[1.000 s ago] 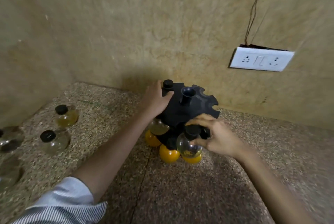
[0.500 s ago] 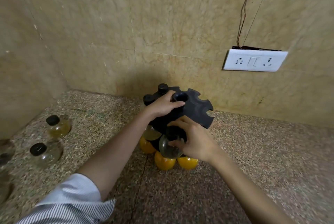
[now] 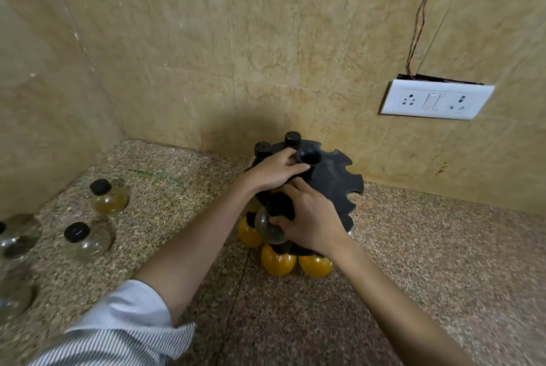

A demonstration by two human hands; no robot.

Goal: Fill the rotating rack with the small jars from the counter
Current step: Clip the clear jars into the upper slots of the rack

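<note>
The black rotating rack stands on the speckled counter against the back wall, with notched slots around its top disc. My left hand rests on the disc near the centre post, gripping it. My right hand holds a clear round jar with a black cap at the near edge of the upper disc. Orange-filled jars hang in the lower tier. Two black caps stick up at the rack's far side. Loose jars with black caps sit on the counter at left.
More clear jars and blurred ones lie along the left edge near the side wall. A white socket plate with loose wires is on the back wall at right. The counter's right half is bare stone.
My right hand has carried the clear jar up and inward to the rack's near slot. My left hand has shifted from the rack's left rim onto the top of the disc.
</note>
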